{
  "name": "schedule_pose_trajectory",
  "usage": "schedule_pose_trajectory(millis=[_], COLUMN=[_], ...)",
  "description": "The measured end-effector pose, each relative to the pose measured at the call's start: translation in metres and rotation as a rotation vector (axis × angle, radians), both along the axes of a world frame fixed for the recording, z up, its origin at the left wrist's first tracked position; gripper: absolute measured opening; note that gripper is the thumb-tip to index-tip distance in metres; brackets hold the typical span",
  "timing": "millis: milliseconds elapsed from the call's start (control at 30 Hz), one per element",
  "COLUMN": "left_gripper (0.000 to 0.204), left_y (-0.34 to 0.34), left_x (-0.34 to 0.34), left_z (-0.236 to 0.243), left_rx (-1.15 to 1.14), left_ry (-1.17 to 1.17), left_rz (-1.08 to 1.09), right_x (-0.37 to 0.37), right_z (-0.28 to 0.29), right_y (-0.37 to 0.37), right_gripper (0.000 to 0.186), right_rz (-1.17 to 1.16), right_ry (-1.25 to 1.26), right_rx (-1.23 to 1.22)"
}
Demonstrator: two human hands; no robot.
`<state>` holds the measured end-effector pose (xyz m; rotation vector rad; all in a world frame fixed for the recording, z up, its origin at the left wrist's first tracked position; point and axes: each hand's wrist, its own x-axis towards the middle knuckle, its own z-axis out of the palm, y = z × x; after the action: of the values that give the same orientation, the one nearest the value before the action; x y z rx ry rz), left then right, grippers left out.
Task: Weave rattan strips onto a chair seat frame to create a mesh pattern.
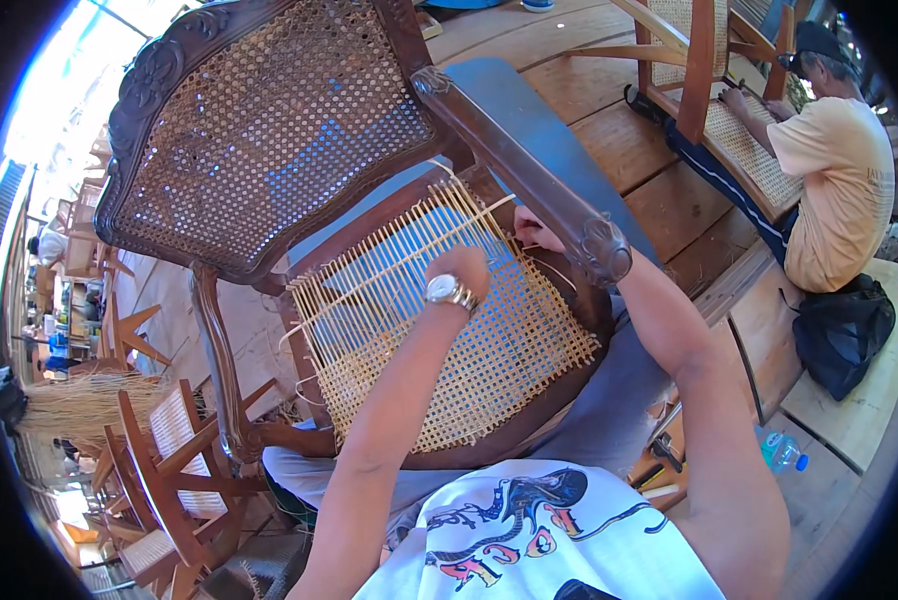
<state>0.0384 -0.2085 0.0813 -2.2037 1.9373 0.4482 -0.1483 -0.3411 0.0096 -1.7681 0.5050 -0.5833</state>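
White printed shirt [569,540] is shown nearest the viewpoint, with both forearms extended past it toward a dark carved chair whose cane seat [469,385] is placed just beyond the lap, within the wooden frame. Close mesh is seen across the near part of the seat; farther back, mostly parallel strands are left with open gaps, crossed obliquely by a pale cane strip [369,286]. By its appearance, the cane is judged light, springy and rather smooth, strong along its length but liable to split if bent sharply; single strips are best taken flat between thumb and forefinger, near the free end. The left grip [459,268], marked by a wristwatch [451,291], is held over the upper middle of the seat, with its fingers hidden, so that whether anything is pinched cannot be told. The right grip [537,228] is placed at the seat's right edge, beside the armrest [529,165] and near a loose strand [561,274]; its fingers are curled and partly covered, and their closure likewise cannot be determined.
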Motion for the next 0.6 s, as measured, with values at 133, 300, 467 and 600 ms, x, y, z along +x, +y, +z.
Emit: schedule_pose_trajectory(millis=[133,300,467,600], left_gripper=[0.026,0.028,0.029,0.028], left_y=[-0.026,-0.009,0.027,0.012], left_x=[-0.014,0.002,0.010,0.000], left_z=[0.013,-0.005,0.000,0.001], left_rx=[0.054,0.073,-0.041,-0.132], left_ry=[-0.040,0.079,0.173,0.305], left_rz=[-0.006,0.113,0.230,0.225], right_x=[0.006,0.009,0.009,0.003], right_z=[0.048,0.090,0.038,-0.052], right_y=[0.006,0.022,0.005,-0.012], right_gripper=[0.008,0.008,0.006,0.005], right_rz=[0.037,0.010,0.033,-0.109], right_ry=[0.440,0.352,0.317,0.006], right_rx=[-0.297,-0.297,-0.339,0.433])
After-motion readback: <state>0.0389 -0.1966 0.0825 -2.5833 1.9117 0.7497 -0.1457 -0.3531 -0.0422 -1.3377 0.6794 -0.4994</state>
